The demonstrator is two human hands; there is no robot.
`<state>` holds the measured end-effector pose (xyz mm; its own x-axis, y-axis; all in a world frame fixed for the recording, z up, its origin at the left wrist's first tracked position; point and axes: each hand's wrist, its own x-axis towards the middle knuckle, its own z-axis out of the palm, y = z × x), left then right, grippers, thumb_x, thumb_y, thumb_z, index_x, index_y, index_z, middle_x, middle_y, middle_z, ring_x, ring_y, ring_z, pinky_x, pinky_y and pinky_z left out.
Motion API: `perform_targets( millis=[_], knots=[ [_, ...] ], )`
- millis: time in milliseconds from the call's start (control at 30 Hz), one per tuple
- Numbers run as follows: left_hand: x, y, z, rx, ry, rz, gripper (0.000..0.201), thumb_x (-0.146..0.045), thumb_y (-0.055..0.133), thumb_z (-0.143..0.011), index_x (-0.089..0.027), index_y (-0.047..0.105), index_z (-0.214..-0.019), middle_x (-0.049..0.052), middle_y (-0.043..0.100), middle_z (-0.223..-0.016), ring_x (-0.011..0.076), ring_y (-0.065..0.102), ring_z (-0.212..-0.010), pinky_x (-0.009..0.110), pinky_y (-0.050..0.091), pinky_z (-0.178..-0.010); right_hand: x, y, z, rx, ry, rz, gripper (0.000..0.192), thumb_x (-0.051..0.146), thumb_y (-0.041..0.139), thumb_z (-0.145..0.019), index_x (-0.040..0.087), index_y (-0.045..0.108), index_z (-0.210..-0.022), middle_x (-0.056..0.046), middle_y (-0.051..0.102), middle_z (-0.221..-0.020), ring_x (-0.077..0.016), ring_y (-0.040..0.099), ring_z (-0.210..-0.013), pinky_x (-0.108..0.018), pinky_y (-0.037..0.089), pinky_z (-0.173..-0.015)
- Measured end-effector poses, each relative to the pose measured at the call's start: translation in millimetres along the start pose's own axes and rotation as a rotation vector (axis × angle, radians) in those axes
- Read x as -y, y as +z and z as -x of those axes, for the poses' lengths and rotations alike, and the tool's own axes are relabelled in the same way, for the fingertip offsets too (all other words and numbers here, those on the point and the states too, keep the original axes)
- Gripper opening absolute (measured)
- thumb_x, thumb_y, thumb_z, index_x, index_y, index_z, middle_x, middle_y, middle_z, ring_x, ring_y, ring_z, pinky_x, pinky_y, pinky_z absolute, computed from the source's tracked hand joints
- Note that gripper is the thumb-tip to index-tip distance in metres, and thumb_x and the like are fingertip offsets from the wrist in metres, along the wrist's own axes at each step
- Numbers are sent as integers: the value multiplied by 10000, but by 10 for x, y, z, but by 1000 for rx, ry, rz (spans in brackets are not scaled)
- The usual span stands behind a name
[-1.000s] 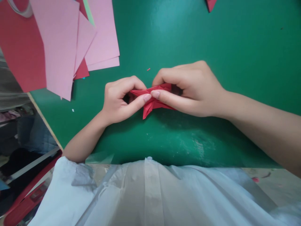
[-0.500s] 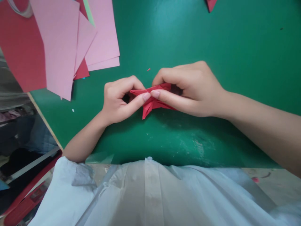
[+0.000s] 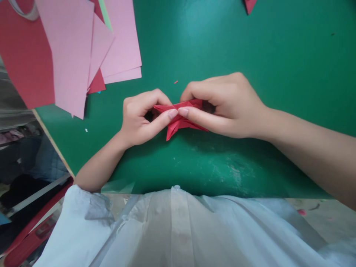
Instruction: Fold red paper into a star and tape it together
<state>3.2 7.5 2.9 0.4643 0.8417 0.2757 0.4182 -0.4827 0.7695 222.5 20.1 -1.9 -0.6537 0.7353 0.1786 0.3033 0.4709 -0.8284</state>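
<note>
A piece of folded red paper (image 3: pixel 183 123) with several pointed flaps is held between my two hands, just above the green table. My left hand (image 3: pixel 146 116) pinches its left part between thumb and curled fingers. From the right, my right hand (image 3: pixel 225 104) grips it too, thumb on top and index finger bent behind. The two thumb tips nearly meet at the paper's middle. One flap points down toward me. Parts of the paper are hidden under my fingers.
Pink paper sheets (image 3: pixel 69 55) and a red sheet (image 3: pixel 27 63) overlap at the table's upper left, with a white ring (image 3: pixel 27 15) on them. Another red paper piece (image 3: pixel 249 5) lies at the far edge of view. Small scraps dot the green table (image 3: pixel 292 55).
The lower flap of the red paper has shifted very slightly to the left. Both hands stay almost where they were, still gripping it.
</note>
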Motion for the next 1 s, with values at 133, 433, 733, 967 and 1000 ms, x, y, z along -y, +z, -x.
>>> perform_targets(
  millis=[133, 433, 733, 967, 1000],
  knots=[
    [-7, -3, -1, -4, 7, -4, 298, -410, 617, -972, -209, 607, -753, -36, 643, -647, 61, 528, -530, 255, 385, -495, 7, -3, -2, 4, 1, -3, 313, 418, 479, -1038, 180, 618, -889, 26, 596, -668, -87, 493, -598, -245, 321, -580],
    [-6, -11, -2, 16, 11, 12, 284, -396, 601, -985, -205, 592, -775, -46, 633, -665, 57, 545, -557, 252, 391, -521, 3, -8, -5, 12, 0, -2, 316, 423, 474, -1039, 184, 597, -873, 29, 582, -666, -91, 496, -603, -253, 313, -589],
    [-7, -18, 5, 24, 1, -42, 301, -419, 589, -989, -208, 602, -774, -32, 659, -674, 61, 545, -556, 254, 414, -516, 11, -8, -6, 11, 3, -3, 318, 422, 483, -1037, 185, 600, -859, 27, 584, -658, -88, 493, -600, -255, 303, -571],
    [1, -8, 0, 9, 17, -14, 291, -400, 603, -981, -206, 608, -763, -36, 657, -666, 60, 541, -552, 250, 405, -511, 10, -8, -7, 13, 1, -3, 305, 412, 492, -1034, 186, 595, -858, 25, 601, -674, -92, 504, -606, -253, 315, -583],
    [1, -9, -1, 10, 15, -16, 297, -405, 601, -982, -206, 607, -762, -35, 656, -664, 60, 539, -550, 251, 404, -509, 10, -7, -7, 12, -1, -2, 306, 413, 492, -1034, 186, 596, -857, 24, 604, -677, -93, 506, -607, -252, 317, -584]
  ],
)
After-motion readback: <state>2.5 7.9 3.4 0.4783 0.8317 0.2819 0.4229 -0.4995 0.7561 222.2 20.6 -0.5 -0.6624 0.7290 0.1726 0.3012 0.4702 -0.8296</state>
